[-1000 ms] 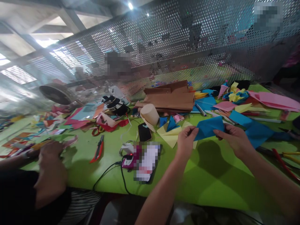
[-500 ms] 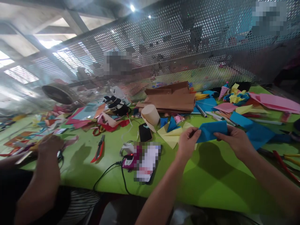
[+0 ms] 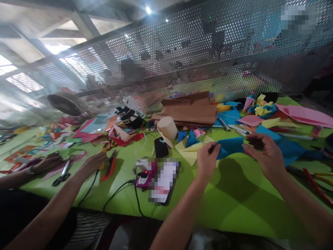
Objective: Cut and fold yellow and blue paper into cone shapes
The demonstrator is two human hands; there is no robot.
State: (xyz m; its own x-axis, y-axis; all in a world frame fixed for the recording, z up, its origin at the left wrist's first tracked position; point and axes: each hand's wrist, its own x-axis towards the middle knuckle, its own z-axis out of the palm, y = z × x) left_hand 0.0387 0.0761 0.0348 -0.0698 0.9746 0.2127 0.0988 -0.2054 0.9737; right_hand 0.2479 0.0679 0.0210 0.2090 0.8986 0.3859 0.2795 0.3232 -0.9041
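Observation:
A folded piece of blue paper [image 3: 230, 147] is held above the green table, its left end pinched between the thumb and fingers of my left hand [image 3: 207, 158]. My right hand [image 3: 264, 151] is at the paper's right edge, thumb and fingers apart, the thumb tip close to the edge or touching it. Behind my left hand lie yellow paper pieces [image 3: 191, 151] with a small folded blue piece [image 3: 191, 138] on them. A larger blue sheet [image 3: 288, 147] lies beyond my right hand.
A co-worker's hand [image 3: 95, 164] reaches near orange-handled cutters [image 3: 111, 166]; scissors [image 3: 61, 175] lie beside it. A phone [image 3: 164, 182], a dark phone [image 3: 161, 147], a paper roll [image 3: 167, 128] and brown paper [image 3: 188, 113] stand left and behind. Red-handled pliers [image 3: 316, 185] lie right.
My right fingers have opened and moved slightly right from the blue paper, which has shifted a little left. The co-worker's arm has reached right towards the cutters, uncovering the scissors.

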